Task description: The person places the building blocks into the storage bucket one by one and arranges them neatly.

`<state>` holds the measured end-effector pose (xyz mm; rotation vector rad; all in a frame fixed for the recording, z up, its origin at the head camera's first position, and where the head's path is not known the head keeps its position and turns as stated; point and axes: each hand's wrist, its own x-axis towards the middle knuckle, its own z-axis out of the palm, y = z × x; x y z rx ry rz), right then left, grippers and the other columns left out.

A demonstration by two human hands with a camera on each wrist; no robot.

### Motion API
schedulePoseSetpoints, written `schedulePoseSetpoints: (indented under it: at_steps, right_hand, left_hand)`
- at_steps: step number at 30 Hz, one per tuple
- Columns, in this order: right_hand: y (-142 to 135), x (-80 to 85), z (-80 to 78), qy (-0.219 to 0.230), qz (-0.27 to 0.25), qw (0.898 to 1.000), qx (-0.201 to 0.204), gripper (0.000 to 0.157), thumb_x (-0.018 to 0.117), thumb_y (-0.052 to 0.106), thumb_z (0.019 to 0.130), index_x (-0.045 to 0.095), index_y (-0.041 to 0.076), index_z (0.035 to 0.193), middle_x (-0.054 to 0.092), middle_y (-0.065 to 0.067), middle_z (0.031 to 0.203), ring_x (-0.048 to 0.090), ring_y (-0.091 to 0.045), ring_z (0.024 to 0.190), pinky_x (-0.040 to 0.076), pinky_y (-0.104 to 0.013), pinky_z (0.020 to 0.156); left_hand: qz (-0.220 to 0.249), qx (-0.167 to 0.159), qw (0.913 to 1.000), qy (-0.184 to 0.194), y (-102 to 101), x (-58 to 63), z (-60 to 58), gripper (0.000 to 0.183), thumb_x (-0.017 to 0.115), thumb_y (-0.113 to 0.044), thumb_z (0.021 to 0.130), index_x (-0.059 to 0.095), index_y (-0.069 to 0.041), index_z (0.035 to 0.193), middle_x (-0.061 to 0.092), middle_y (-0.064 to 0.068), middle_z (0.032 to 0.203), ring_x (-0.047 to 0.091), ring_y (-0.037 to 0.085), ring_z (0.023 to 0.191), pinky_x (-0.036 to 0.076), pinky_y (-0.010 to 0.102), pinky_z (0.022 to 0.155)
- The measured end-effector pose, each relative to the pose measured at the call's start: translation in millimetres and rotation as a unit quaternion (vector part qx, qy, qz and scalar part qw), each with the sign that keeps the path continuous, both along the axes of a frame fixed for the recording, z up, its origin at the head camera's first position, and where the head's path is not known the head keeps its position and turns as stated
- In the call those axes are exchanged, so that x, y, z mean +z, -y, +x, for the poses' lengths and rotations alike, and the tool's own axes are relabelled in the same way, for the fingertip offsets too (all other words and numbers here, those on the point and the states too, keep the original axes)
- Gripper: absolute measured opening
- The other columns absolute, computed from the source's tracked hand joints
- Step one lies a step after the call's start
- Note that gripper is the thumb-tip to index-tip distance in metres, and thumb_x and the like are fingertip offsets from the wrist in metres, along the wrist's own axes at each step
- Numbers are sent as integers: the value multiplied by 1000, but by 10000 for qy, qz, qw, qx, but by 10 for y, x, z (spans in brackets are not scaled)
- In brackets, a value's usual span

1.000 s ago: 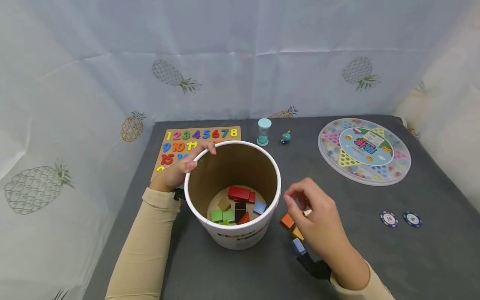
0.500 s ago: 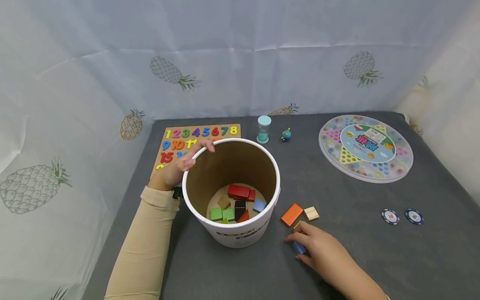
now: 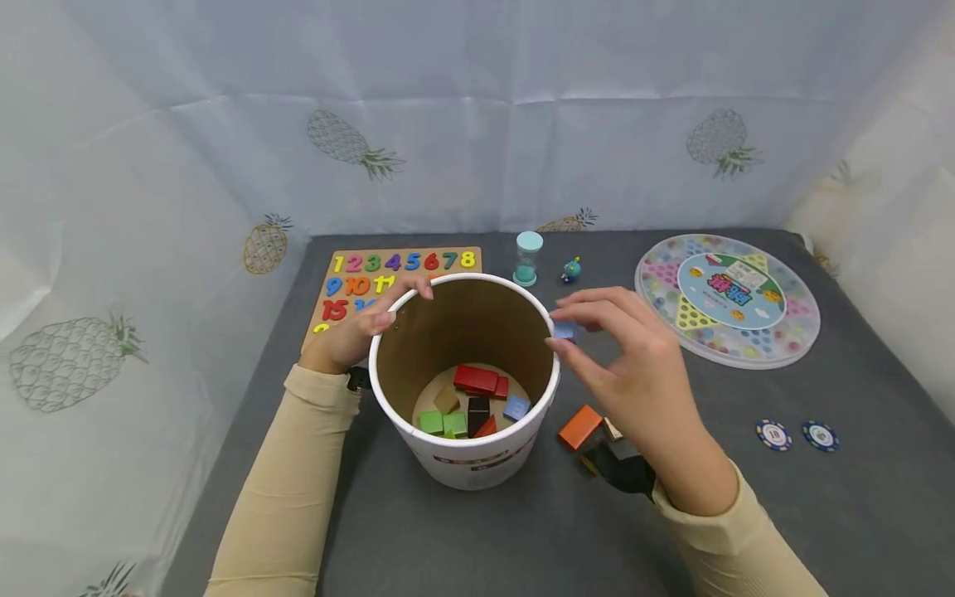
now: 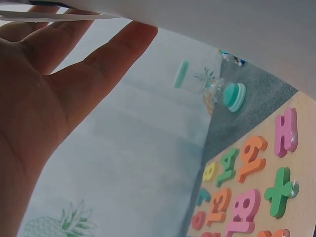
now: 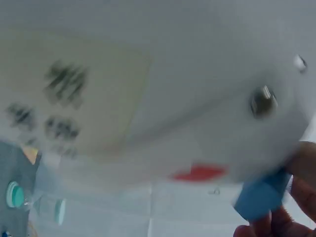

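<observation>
A white bucket (image 3: 462, 464) stands tilted in the middle, its brown inside facing me. Several blocks lie on its bottom: a red block (image 3: 475, 379), a black block (image 3: 478, 414), green blocks and a light blue block among them. My left hand (image 3: 358, 330) grips the far left part of the rim with thumb and fingers. At the right rim, my right hand (image 3: 634, 356) pinches a blue block (image 3: 564, 331), also seen as a blurred blue block (image 5: 262, 195) beside the bucket wall in the right wrist view. An orange block (image 3: 580, 427) lies below that hand, partly beside other blocks.
Behind the bucket lies a number board (image 3: 403, 259), partly hidden. A sand timer (image 3: 526, 259) and a small blue toy (image 3: 571, 269) stand at the back. A round game board (image 3: 727, 300) lies at right, with two poker chips (image 3: 773, 434) in front of it.
My right hand came down onto the blue block on the table, took it, and lifted it up to the bucket's right rim. The left hand keeps its grip on the rim.
</observation>
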<state>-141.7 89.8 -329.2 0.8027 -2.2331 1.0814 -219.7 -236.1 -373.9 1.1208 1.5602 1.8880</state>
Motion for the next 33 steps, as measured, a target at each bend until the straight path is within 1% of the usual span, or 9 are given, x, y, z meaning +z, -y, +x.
schedulePoseSetpoints:
  at_steps: [4,8,13,16,19,22,26,29,33]
  right_hand:
    - [251,146,-47,-468,-165,9977,470,28,85,7,70,71,9,94,65,4,101,54,-14,96,43,-26,82]
    - [402,182,-51,-530,-148,9950,837,33,86,10,69,71,9,99,64,3,104,57,-12,101,45,-24,87]
    - [315,110,-94,-140,-87,9995,272,34,82,16,76,69,13,107,63,6,109,56,-10,104,45,-28,89]
    - [42,-21,-130,614,47,9976,-315,29,78,19,80,68,16,108,60,8,105,54,-10,100,45,-33,85]
    - [-302,-235,-149,1645,842,9809,-599,26,74,21,85,67,18,109,60,6,103,55,-13,95,46,-38,82]
    - [-615,-510,-118,2526,1970,9457,-546,29,74,25,84,66,18,111,61,3,103,58,-17,92,49,-41,77]
    - [-842,-900,-5,3090,2936,9044,-187,41,82,26,75,65,18,112,57,2,102,58,-15,84,49,-35,67]
    - [-882,-1123,65,3163,2950,9015,-131,45,85,22,71,64,18,110,52,1,100,55,-12,78,46,-30,61]
    - [-871,-1256,76,3006,2763,9124,-294,42,85,15,70,62,19,105,50,-1,104,54,-11,76,46,-30,60]
  left_hand:
    - [64,-129,9999,44,-11,13,7,38,51,-36,93,36,-17,123,19,36,131,26,55,120,35,65,93]
    - [3,-79,10000,38,-9,22,10,40,52,-40,92,36,-19,123,19,35,131,32,48,122,39,61,93]
    - [-120,96,9999,-6,3,39,8,42,53,-42,90,37,-19,122,24,29,130,32,45,122,38,63,93]
    - [-194,198,9996,-10,5,40,9,42,53,-42,90,38,-19,121,26,26,128,29,48,121,36,65,92]
    - [-155,143,9998,53,1,33,16,43,52,-42,91,37,-18,122,24,29,130,27,52,121,34,67,93]
    - [-10,-5,9999,134,-20,26,22,43,52,-40,93,34,-15,123,20,34,131,26,54,121,32,68,93]
    - [126,-64,9998,142,-25,17,34,41,51,-36,93,35,-14,123,23,32,129,30,49,121,35,63,94]
    - [240,-179,9994,166,-24,15,35,38,50,-34,94,36,-15,123,27,28,130,33,44,122,37,59,95]
    - [421,-417,9980,223,-40,18,21,35,47,-30,95,37,-17,125,32,21,132,35,36,123,40,52,96]
